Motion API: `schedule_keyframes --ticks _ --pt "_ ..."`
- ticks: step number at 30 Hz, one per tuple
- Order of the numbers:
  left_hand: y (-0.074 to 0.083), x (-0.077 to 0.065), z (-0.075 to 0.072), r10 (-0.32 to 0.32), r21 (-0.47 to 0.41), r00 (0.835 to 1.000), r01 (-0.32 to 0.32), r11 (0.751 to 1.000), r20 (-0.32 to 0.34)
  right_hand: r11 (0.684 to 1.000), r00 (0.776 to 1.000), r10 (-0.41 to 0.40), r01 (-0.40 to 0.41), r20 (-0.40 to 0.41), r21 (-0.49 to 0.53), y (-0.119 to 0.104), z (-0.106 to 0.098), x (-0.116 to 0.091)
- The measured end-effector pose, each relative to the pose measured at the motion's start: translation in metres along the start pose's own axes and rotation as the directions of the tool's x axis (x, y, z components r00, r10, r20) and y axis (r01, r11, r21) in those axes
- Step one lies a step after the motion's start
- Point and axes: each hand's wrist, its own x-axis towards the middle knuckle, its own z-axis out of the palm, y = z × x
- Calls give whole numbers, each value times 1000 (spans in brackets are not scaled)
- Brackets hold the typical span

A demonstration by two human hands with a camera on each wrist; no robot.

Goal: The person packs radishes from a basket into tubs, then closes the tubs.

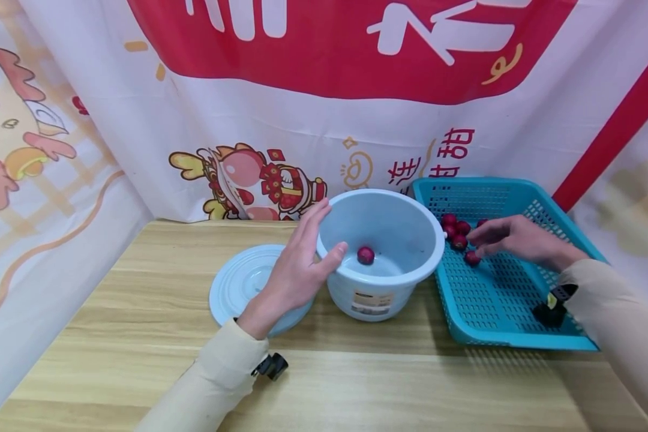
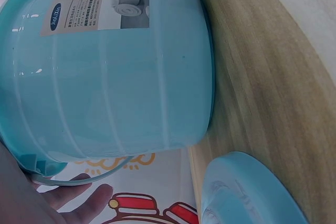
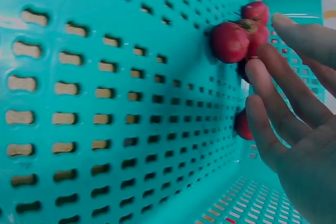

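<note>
Radishes (image 1: 459, 242) in basket (image 1: 472, 303), just beside right hand (image 1: 518, 240), left hand (image 1: 297, 267) at bucket rim (image 1: 383, 279), both hands loosely spread

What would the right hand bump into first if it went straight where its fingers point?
Probably one of the red radishes bunched in the turquoise basket. The right hand's fingertips look very close to them, though whether they already touch is hard to tell.

Glossy smooth plastic bucket (image 1: 356, 300), perforated plastic basket (image 1: 518, 336), smooth-skinned radishes (image 3: 229, 42), wood-grain tabletop (image 1: 113, 336), cloth backdrop (image 1: 281, 108)
</note>
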Motion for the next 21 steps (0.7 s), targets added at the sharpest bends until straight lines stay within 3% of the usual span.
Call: schedule_keyframes --ticks 13,21 --pt "2 1 0 -11 -8 1000 11 1000 7 998 996 50 -47 72 -45 5 1 2" --pt "2 1 0 -8 1 1000 8 1000 3 996 994 36 -28 99 -80 6 3 6"
